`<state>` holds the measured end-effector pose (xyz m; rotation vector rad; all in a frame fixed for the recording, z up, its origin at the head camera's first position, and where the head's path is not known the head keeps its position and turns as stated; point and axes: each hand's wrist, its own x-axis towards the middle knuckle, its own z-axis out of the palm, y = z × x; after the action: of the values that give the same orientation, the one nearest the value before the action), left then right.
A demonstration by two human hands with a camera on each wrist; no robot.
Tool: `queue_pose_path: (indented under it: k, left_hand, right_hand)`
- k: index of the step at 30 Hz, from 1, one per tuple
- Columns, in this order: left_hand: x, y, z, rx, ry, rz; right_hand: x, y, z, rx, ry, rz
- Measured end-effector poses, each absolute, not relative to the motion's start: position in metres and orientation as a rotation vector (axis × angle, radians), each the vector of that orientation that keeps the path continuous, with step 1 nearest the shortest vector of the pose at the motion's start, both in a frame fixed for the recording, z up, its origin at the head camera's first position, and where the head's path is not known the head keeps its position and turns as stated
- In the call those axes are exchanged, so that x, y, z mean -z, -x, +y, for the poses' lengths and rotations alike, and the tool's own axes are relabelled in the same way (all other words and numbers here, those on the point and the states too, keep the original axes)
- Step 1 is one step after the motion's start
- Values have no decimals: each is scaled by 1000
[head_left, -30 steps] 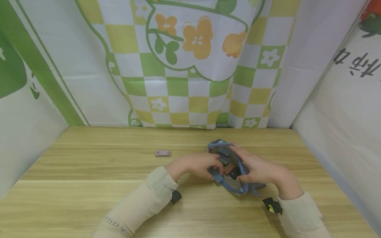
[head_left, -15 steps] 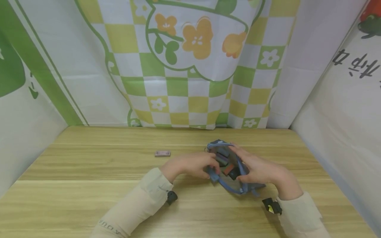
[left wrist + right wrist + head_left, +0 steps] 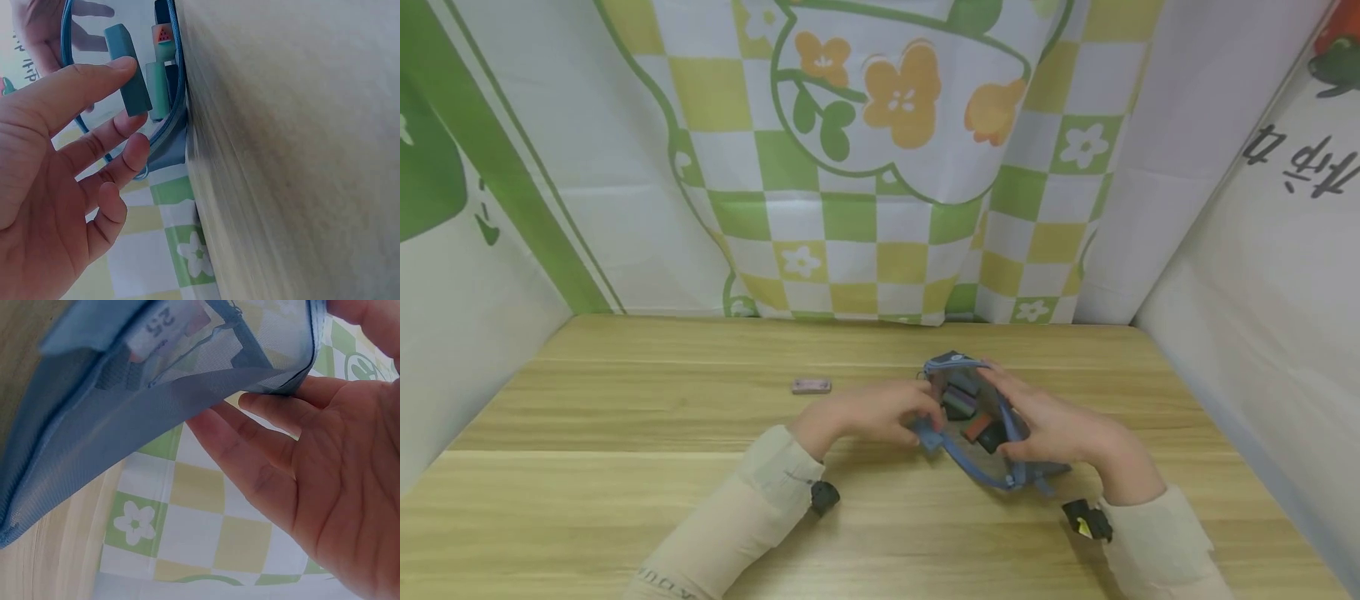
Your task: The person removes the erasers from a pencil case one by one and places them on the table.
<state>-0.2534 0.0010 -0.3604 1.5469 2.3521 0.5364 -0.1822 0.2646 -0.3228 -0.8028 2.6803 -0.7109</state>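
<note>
My left hand (image 3: 880, 412) pinches a small blue rectangular block (image 3: 129, 70) between thumb and fingers, at the mouth of the pouch's near-left side. The blue mesh zip pouch (image 3: 981, 473) lies with its mouth spread, tilted toward me. My right hand (image 3: 1052, 425) grips its right side, thumb at the rim and fingers behind the mesh wall (image 3: 156, 412). Within the pouch sit several similar small blocks, among them a green one (image 3: 157, 90), one with a watermelon picture (image 3: 164, 37), an orange one (image 3: 977, 427) and a black one (image 3: 992, 437).
A flat pinkish block (image 3: 811, 386) lies alone on the wooden table (image 3: 625, 500), left of the pouch. Patterned cloth (image 3: 850, 217) hangs along the table's back edge, and pale sheets (image 3: 1262, 317) stand at both sides.
My left hand has drawn back to the left with the blue block, uncovering more of the pouch's contents. The right hand and pouch have stayed nearly still.
</note>
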Motion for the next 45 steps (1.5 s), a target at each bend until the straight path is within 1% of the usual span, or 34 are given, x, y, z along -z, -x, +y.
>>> queue_pose_path:
  k: [19, 38, 45]
  left_hand:
    - [358, 255, -16, -515, -1529, 2408]
    - [357, 258, -41, -563, -1536, 2446]
    - [355, 259, -51, -549, -1450, 2501]
  right_hand:
    - [325, 184, 264, 702, 770, 2674]
    - [323, 182, 263, 693, 806, 2674]
    - [323, 182, 264, 686, 787, 2673]
